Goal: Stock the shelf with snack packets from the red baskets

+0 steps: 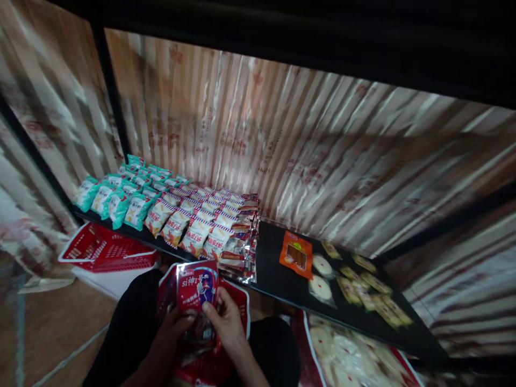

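Note:
Between my knees, above a red basket (243,301), I hold a dark red snack packet (189,290) with white lettering and a blue figure printed on it. My left hand (173,330) grips its lower left side, with the thumb across the front. On the right edge, my right hand (228,320) pinches the packet between thumb and fingers. Just beyond it on the black shelf (268,258) stands a row of dark red and silver packets (242,250). Left of these come several rows of white, red and blue striped bags (197,234), then teal bags (116,207).
An orange packet (296,255), round white items in clear wrap (320,290) and scattered small yellowish packets (363,293) lie on the shelf's right part. A red basket (108,252) stands lower left; another basket (308,344) holds wrapped white rounds. Black posts (108,86) and an overhead board (282,37) frame the shelf.

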The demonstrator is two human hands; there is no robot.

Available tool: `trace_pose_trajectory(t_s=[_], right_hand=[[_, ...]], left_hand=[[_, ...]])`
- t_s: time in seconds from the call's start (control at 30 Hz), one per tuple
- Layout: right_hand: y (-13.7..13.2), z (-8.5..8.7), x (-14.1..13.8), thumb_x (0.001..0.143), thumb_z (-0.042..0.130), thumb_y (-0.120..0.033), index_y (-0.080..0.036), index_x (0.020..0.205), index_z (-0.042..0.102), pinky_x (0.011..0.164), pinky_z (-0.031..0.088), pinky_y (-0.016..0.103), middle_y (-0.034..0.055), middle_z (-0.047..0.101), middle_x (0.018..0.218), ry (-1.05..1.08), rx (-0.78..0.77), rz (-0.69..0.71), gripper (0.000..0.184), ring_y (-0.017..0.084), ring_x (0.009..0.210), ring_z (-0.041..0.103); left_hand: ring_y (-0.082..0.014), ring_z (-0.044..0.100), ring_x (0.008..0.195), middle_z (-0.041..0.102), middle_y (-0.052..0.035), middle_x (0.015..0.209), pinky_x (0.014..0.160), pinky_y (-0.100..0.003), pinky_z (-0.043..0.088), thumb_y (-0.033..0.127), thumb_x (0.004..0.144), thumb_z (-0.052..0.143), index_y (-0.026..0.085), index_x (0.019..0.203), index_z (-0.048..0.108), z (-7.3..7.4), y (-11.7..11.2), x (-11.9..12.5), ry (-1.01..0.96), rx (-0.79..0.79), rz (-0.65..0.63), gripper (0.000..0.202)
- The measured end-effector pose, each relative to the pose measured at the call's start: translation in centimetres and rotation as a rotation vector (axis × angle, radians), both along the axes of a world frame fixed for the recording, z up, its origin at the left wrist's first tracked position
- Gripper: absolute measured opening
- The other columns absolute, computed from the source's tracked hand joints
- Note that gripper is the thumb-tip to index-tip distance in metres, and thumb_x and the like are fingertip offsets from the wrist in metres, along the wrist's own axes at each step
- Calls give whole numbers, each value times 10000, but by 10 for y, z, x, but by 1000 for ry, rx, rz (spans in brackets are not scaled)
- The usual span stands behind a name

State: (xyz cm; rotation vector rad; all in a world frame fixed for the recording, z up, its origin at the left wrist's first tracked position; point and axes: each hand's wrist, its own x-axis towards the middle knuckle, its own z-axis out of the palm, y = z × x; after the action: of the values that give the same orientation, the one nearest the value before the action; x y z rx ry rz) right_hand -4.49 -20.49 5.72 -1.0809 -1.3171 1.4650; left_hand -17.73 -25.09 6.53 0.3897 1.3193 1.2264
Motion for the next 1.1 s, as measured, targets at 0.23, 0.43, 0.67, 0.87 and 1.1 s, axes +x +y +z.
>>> trace_pose_trajectory(t_s=[0.23, 0.43, 0.67, 0.87, 1.1], right_hand=[[15, 18, 21, 726, 639, -464, -225, 940, 565, 702, 494, 289, 7, 666, 845, 89, -27, -152, 329, 179, 759, 623], [50, 39, 49, 691, 672, -445, -219, 920, 564, 646, 499, 286, 13, 675, 810, 105, -4, -309, 339, 186, 712, 627], [115, 72, 84, 704, 644, -426, -210, 987, 576, 725, 494, 288, 14, 677, 889, -47, 197, -466, 362, 177, 783, 617], [195, 74, 102, 711, 599, -444, -183, 1003, 573, 685, 496, 291, 41, 688, 900, -165, 230, -485, 393, 191, 776, 632], [268, 66, 106, 741, 521, -421, -176, 982, 594, 496, 436, 256, -25, 616, 573, -440, 246, -511, 352, 156, 495, 553]], left_hand=[[-284, 640, 818, 698, -54, 762, 749, -376, 512, 526, 504, 694, 188, 736, 653, 5, 39, 18, 21, 126, -306, 412], [-250, 642, 838, 689, -79, 916, 780, -356, 502, 433, 611, 660, 169, 1011, 598, 28, 80, 47, -60, 256, -371, 483], [-255, 444, 1228, 390, -167, 1387, 995, -430, 401, 230, 765, 456, 152, 1355, 322, 29, 123, 78, 580, 529, -294, 610], [-238, 98, 1393, 238, -73, 1495, 1121, -467, 210, 126, 776, 416, 177, 1344, 389, 38, 148, 100, 1085, 782, -442, 571], [-244, 90, 1392, 199, -86, 1505, 1123, -432, 238, 102, 756, 403, 122, 1340, 401, 40, 196, 118, 1162, 739, -522, 585]])
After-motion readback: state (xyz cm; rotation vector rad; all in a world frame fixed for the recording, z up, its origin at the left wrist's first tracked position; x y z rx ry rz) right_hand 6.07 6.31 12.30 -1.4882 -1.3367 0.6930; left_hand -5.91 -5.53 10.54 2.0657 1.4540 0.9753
